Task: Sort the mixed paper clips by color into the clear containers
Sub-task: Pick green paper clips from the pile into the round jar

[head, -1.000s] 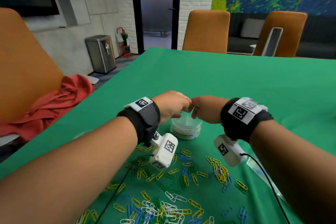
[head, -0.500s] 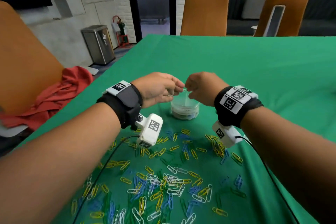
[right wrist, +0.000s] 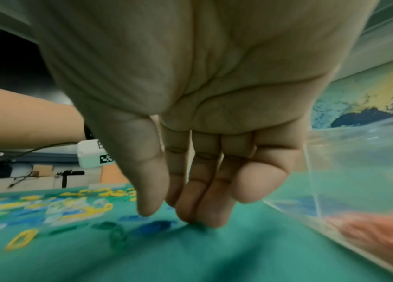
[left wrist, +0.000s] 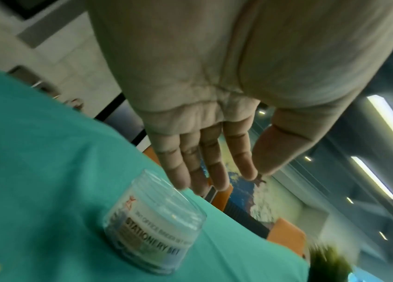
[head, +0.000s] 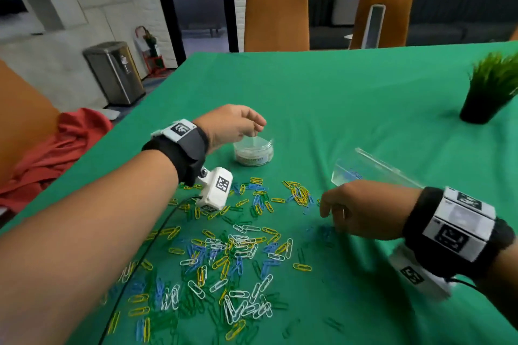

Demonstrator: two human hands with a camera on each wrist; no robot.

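Observation:
Mixed yellow, blue, green and white paper clips (head: 238, 246) lie spread on the green tablecloth. A round clear jar (head: 253, 150) with white clips inside stands behind them. My left hand (head: 256, 131) hovers just over its mouth, and in the left wrist view that hand (left wrist: 226, 181) has straight fingers holding nothing above the jar (left wrist: 154, 229). My right hand (head: 328, 213) is low at the right of the pile. Its fingertips (right wrist: 202, 219) point down and touch the cloth beside blue clips (right wrist: 156, 225). A clear rectangular box (head: 372, 171) with blue clips lies just behind it.
A potted plant (head: 487, 92) stands at the far right of the table (head: 336, 92). Orange chairs (head: 276, 18) line the far edge, and a red cloth (head: 56, 154) lies on a chair at the left. The left wrist camera's cable (head: 157, 232) trails over the clips.
Both hands were together over the jar. The right hand has since dropped to the right, down to the cloth by the blue clips, and the left hand's fingers have opened above the jar.

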